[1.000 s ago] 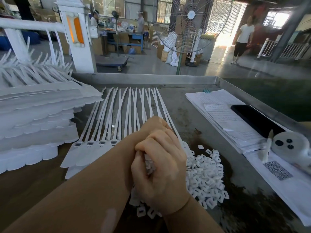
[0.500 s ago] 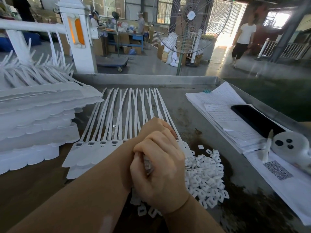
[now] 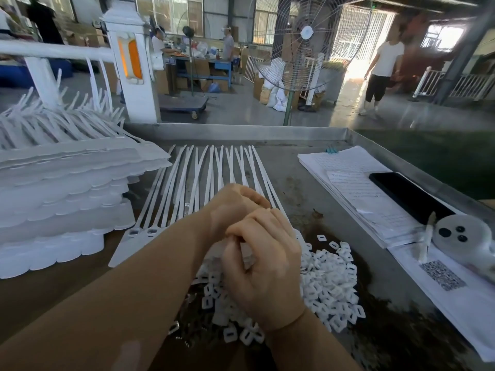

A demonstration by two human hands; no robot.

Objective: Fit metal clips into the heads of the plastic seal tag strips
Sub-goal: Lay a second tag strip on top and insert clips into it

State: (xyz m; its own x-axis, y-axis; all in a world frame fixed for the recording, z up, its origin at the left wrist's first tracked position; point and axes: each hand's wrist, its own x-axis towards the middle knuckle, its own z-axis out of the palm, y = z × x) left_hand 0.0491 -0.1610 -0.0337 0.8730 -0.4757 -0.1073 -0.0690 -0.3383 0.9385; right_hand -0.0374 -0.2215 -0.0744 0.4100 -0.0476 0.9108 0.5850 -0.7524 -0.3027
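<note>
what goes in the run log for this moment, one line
stage: fitting clips | left hand: over strip heads, grip hidden | right hand: curled on small pieces | strips: fanned on table | loose clips: piled at right

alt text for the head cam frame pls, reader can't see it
Two hands, left hand and right hand, work close together over a pile of small white clips on a metal table. A row of white seal tag strips lies behind them, with stacked strips to the left and papers under a black phone to the right.
</note>
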